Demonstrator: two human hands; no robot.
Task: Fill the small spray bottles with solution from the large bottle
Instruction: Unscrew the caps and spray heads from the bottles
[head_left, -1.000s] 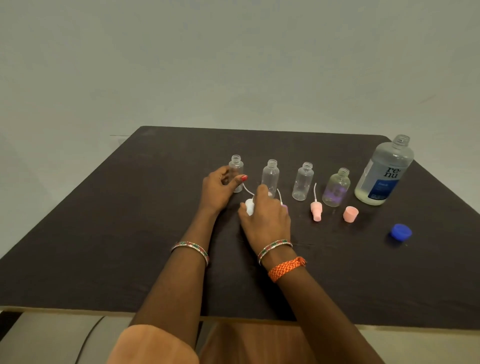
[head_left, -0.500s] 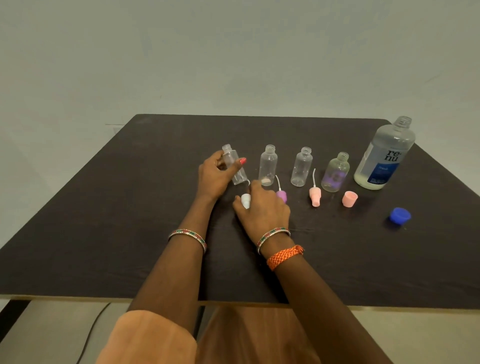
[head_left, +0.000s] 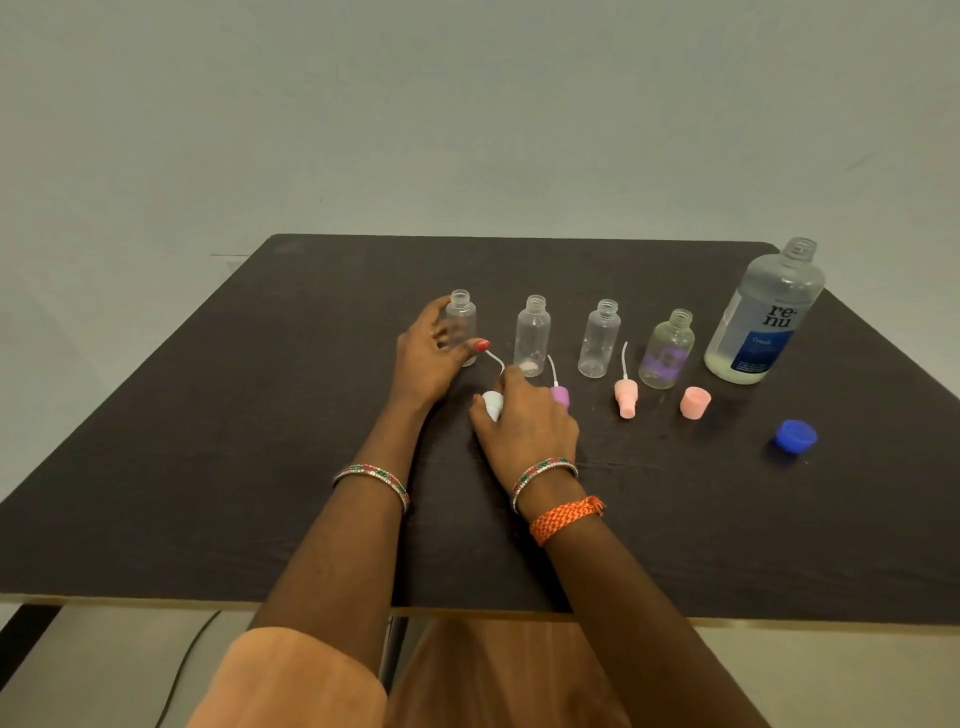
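Spray head set down beside its open bottle

The left hand holds the first small bottle upright, steady for filling; the right hand pinches the white spray head on the table. 3 more open bottles stand toward 3 o'clock, then the large bottle, uncapped, so pouring seems next

Beaded bangle on each wrist, orange braided band on rt — peach sleeve on lt.
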